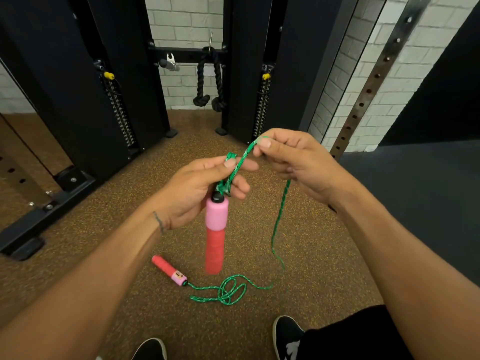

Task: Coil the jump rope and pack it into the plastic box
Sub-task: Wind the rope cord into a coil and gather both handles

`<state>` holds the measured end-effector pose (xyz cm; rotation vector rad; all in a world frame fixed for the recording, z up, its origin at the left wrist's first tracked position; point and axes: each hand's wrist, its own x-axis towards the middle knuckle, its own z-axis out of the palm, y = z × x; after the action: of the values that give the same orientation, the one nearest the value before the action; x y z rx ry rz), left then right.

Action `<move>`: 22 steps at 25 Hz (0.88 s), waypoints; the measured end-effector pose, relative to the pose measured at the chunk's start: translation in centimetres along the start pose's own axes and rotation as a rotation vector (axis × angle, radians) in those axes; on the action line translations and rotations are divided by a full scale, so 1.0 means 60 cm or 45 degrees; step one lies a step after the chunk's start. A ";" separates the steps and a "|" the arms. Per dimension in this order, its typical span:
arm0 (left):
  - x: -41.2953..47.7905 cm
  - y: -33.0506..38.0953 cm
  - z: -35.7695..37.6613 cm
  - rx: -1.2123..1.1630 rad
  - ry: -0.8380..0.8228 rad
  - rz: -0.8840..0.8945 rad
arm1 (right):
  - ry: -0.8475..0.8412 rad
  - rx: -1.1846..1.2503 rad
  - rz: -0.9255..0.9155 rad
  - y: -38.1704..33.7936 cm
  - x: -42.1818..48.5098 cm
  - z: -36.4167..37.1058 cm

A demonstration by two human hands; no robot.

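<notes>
A green jump rope (280, 219) runs from my hands down to the floor. My left hand (192, 193) pinches a few small loops of it just above one pink-and-red handle (215, 235), which hangs straight down. My right hand (296, 162) pinches the rope between thumb and forefinger a little higher and to the right. From there the rope drops to a loose tangle (228, 291) on the brown floor. The second handle (168, 270) lies on the floor at the tangle's left end. No plastic box is in view.
Black gym machine columns (78, 87) with weight stacks stand ahead, with a black frame foot (46, 206) at left. A knotted black rope attachment (207, 81) hangs between them. A perforated steel upright (376, 74) leans at right. Dark mat (415, 198) lies right; my shoes (285, 333) are below.
</notes>
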<state>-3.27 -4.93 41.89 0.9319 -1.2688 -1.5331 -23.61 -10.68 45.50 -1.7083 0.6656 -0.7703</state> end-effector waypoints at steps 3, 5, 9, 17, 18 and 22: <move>0.000 0.006 -0.001 -0.038 -0.026 -0.043 | 0.045 0.011 -0.001 0.004 0.000 -0.007; -0.001 0.008 0.001 -0.013 -0.078 -0.082 | 0.066 -0.004 0.010 0.009 0.003 -0.008; -0.003 0.013 0.006 0.084 -0.136 -0.098 | 0.106 -0.021 0.049 0.020 0.008 -0.011; -0.003 0.016 0.014 0.057 -0.271 -0.049 | 0.118 -0.021 0.127 0.046 0.020 -0.003; -0.004 0.017 0.015 -0.046 -0.266 -0.009 | 0.082 -0.082 0.203 0.053 0.022 -0.002; -0.003 0.023 0.017 -0.337 -0.079 0.095 | -0.168 -0.294 0.413 0.082 0.019 0.027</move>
<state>-3.93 -4.51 43.44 0.6641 -1.0976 -1.6338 -21.88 -11.83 40.61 -1.7804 0.9387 -0.3610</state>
